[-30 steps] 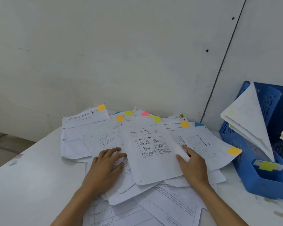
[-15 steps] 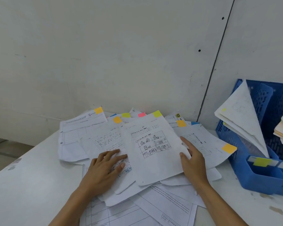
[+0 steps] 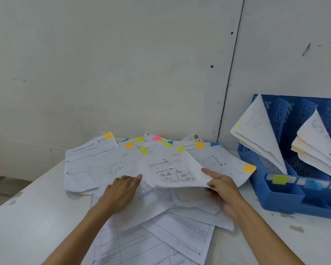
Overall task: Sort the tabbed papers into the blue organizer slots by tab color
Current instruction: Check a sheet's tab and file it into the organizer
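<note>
A loose heap of white papers (image 3: 107, 165) with orange, green, pink and blue tabs covers the middle of the white table (image 3: 27, 217). My right hand (image 3: 221, 187) pinches the near right edge of a cartoon worksheet (image 3: 172, 169) with a green tab (image 3: 180, 148), thumb on top, and its near edge is raised off the heap. My left hand (image 3: 122, 194) lies flat on the papers just left of that sheet. The blue organizer (image 3: 283, 196) stands at the right, with papers fanned in its slots and green, blue and yellow labels along its front.
A grey wall runs right behind the heap and the organizer. The table's left edge slants from the near left toward the wall, with floor beyond it. Large printed forms (image 3: 141, 245) lie at the near side of the heap.
My right hand has gone from resting on the worksheet's right edge to pinching it and lifting its near edge. The left hand has slid slightly forward on the heap. The view shifted right.
</note>
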